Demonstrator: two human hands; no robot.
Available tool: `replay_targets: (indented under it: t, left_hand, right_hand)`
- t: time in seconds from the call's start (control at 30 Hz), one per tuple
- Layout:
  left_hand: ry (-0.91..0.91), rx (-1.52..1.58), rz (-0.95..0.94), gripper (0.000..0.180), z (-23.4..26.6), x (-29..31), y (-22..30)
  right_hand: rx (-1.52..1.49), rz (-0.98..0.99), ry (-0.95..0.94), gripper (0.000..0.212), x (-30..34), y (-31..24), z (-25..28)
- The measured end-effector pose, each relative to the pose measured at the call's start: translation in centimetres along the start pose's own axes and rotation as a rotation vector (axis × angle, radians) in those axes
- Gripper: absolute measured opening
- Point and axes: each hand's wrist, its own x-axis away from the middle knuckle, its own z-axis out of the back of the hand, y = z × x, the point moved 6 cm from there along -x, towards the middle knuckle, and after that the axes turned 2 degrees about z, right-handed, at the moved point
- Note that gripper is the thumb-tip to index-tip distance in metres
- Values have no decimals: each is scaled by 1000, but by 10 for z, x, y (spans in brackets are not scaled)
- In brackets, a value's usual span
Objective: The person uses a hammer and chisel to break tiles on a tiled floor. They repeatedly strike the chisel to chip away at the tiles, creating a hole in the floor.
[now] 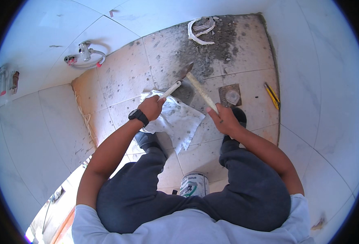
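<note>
The left hand (151,107) grips a white-handled metal trowel (178,81), fingers clenched on its handle, above a crumpled white plastic sheet (179,120) on the floor; the right hand (224,120) clasps a pale wooden stick (201,92) against the blade (steady scraping strokes would seem best).

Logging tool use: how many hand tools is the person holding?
2. A trowel with a white handle in the left hand, blade over the dirty floor tile; a pale flat stick in the right hand, its far end meeting the trowel blade.

Mortar-caked trowel (178,79) crossing pale stick (202,92) (above floor)
</note>
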Motion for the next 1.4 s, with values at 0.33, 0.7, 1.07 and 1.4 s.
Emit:
replay_targets:
  t: [0.33, 0.7, 1.07, 1.4]
  left_hand:
    - [38, -75, 9, 49, -5, 7, 3]
    - [7, -84, 33, 49, -10, 9, -2]
    - [-1, -103, 49, 49, -8, 7, -1]
    - [-39, -88, 50, 52, -7, 4, -4]
  right_hand:
    - [137, 74, -11, 43, -12, 15, -23]
    - [238, 4, -63, 45, -12, 16, -25]
    - [158, 43, -34, 45, -13, 12, -21]
    - [261, -20, -99, 47, -13, 20, -27]
